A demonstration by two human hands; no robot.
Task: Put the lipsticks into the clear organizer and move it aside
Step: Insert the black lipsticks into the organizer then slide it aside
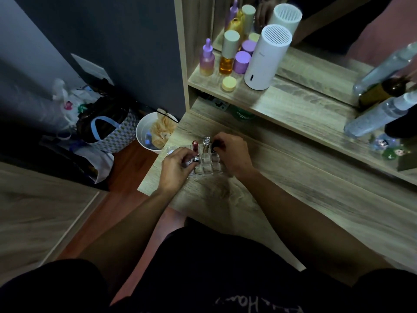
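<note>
A clear organizer [208, 166] with square compartments sits near the left end of the wooden table [293, 184]. A red lipstick [194, 146] and a silver-clear lipstick [206, 143] stand upright in its far row. My left hand [174, 168] is closed on a silver lipstick [193, 161], tilted over the organizer's left side. My right hand [233, 154] grips a black lipstick [217, 144] at the far right compartments.
A shelf [293, 102] behind holds purple and amber bottles [228, 57], a white cylinder [267, 57] and clear spray bottles [379, 114]. A mirror stands at the back. A white bin [144, 136] and bags sit on the floor to the left.
</note>
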